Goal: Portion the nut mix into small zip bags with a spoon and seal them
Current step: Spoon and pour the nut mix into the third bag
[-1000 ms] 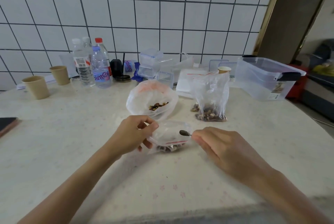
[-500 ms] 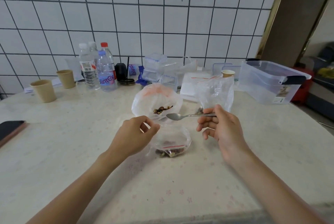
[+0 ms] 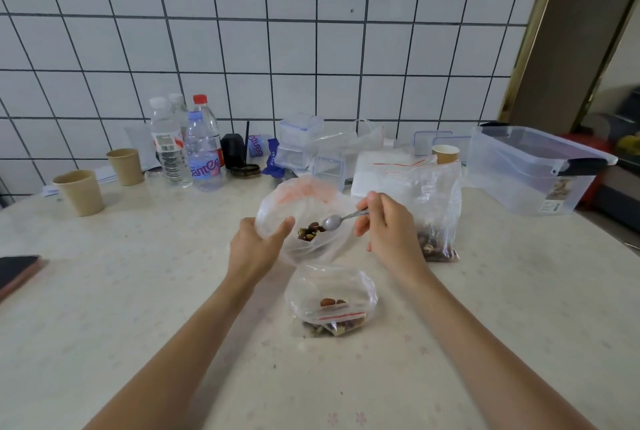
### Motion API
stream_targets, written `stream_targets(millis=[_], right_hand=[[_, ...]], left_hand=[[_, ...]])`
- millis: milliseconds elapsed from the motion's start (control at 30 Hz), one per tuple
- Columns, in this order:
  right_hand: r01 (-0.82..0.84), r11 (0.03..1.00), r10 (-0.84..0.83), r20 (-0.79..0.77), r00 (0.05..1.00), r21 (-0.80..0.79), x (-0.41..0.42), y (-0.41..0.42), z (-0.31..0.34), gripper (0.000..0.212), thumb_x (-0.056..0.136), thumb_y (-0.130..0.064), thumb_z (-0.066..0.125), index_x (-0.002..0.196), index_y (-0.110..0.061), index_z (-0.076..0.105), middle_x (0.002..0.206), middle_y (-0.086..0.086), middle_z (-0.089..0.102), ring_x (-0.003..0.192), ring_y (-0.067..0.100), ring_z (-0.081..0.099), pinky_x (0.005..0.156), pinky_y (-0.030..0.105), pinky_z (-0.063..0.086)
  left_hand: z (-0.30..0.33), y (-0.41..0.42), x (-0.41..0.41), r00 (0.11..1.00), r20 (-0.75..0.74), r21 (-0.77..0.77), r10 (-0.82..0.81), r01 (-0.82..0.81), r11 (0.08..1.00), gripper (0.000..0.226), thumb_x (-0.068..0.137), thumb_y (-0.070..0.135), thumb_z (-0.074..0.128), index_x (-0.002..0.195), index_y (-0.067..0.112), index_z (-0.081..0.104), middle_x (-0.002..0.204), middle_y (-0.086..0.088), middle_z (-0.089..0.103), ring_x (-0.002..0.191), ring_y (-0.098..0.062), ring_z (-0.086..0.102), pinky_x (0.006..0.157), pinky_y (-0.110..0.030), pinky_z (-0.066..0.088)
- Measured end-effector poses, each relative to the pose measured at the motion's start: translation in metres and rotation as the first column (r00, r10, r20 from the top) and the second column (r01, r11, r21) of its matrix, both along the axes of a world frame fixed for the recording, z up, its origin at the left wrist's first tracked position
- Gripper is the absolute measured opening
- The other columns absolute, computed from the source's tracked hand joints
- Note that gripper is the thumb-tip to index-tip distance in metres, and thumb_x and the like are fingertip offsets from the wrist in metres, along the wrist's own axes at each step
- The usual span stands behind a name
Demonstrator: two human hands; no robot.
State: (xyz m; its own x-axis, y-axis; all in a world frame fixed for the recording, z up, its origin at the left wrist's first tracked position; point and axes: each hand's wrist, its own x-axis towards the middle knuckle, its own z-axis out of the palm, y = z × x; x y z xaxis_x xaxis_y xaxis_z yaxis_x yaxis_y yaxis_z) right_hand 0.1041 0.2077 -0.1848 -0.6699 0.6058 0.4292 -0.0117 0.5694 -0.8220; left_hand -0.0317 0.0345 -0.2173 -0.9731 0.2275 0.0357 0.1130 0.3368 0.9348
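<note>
A dark heap of mixed nuts [image 3: 309,231] sits at the bottom of a clear, pink-tinted plastic supply bag [image 3: 304,218] near the middle of a pale, speckled round table [image 3: 138,291], where a person's left hand [image 3: 258,246] grips the bag's near rim, thumb curled over the edge to hold the mouth wide. The right hand [image 3: 384,225] pinches the handle of a small silver metal spoon [image 3: 337,220], its bowl dipped into the bag beside the nuts. Just toward the table's near edge lies a small clear zip bag with a red seal line [image 3: 330,301], open and holding a few nuts. To scoop well, the spoon likely needs to slide under the heap while the left hand keeps the thin film taut, then travel level to the small bag so nothing rolls off; a modest load suits that narrow mouth. Right of the supply bag stands a larger clear zip bag of nuts [image 3: 436,214]. Along the far edge, against a white tiled wall with dark grout [image 3: 277,48], stand clear water bottles [image 3: 187,149], two tan paper cups [image 3: 100,176] and stacked clear containers [image 3: 299,142]; a big transparent lidded bin [image 3: 530,169] occupies the far right corner, and a dark phone [image 3: 17,272] lies at the left edge.
</note>
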Motion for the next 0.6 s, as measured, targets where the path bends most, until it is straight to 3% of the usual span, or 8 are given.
stream_targets(millis=[100,200,300,400,500,600], right_hand=[[-0.014,0.945,-0.031,0.135,0.990,0.326,-0.005,-0.001,-0.002,0.042,0.110,-0.042,0.029,0.098,-0.018,0.061,0.073,-0.009,0.063,0.067,0.014,0.062,0.069,0.043,0.055],[-0.018,0.894,-0.053,0.147,0.988,0.448,-0.011,-0.002,-0.004,0.050,0.107,-0.047,0.022,0.096,-0.016,0.059,0.068,-0.004,0.061,0.062,0.017,0.063,0.065,0.046,0.056],[0.018,0.942,-0.052,0.093,0.994,0.334,-0.016,0.004,-0.010,0.040,0.110,-0.039,0.029,0.091,-0.019,0.059,0.062,-0.002,0.062,0.056,0.019,0.063,0.062,0.047,0.056],[0.038,0.995,-0.043,0.049,0.998,0.090,-0.022,0.010,-0.017,0.043,0.111,-0.037,0.031,0.084,-0.019,0.059,0.059,0.002,0.065,0.055,0.016,0.064,0.062,0.036,0.056],[0.052,0.999,-0.051,0.058,0.997,-0.015,-0.025,0.013,-0.021,0.046,0.111,-0.037,0.031,0.087,-0.013,0.061,0.060,0.006,0.068,0.055,0.011,0.065,0.057,0.016,0.050],[0.061,0.996,-0.058,0.055,0.997,-0.065,-0.025,0.016,-0.022,0.043,0.111,-0.035,0.032,0.090,-0.012,0.061,0.064,0.007,0.070,0.056,0.011,0.066,0.058,0.021,0.052]], left_hand=[[-0.002,0.013,-0.007,0.999,-0.026,-0.017,0.025,-0.026,1.000,0.067,0.086,0.057,0.075,0.137,0.016,0.057,0.116,-0.003,0.066,0.100,-0.025,0.067,0.073,-0.035,0.059],[-0.010,0.016,-0.010,0.994,-0.106,0.018,0.023,-0.021,1.000,0.040,0.094,0.039,0.070,0.127,0.016,0.064,0.112,-0.005,0.072,0.095,-0.022,0.070,0.080,-0.039,0.061],[-0.017,0.016,-0.006,0.985,-0.171,0.073,-0.029,0.042,0.996,0.006,0.100,0.028,0.063,0.105,0.027,0.065,0.099,0.003,0.076,0.087,-0.015,0.072,0.075,-0.037,0.062],[-0.017,0.017,-0.003,0.968,-0.239,0.080,-0.070,0.091,0.993,0.007,0.104,0.025,0.058,0.101,0.030,0.063,0.091,0.011,0.077,0.082,-0.005,0.072,0.071,-0.032,0.062],[-0.013,0.020,-0.003,0.965,-0.252,0.126,-0.078,0.113,0.986,0.007,0.105,0.021,0.058,0.105,0.024,0.065,0.091,0.011,0.077,0.078,-0.003,0.073,0.069,-0.030,0.062],[-0.010,0.021,-0.001,0.961,-0.261,0.156,-0.093,0.137,0.978,0.007,0.105,0.018,0.059,0.106,0.022,0.064,0.096,0.009,0.077,0.084,-0.005,0.074,0.072,-0.030,0.061]])
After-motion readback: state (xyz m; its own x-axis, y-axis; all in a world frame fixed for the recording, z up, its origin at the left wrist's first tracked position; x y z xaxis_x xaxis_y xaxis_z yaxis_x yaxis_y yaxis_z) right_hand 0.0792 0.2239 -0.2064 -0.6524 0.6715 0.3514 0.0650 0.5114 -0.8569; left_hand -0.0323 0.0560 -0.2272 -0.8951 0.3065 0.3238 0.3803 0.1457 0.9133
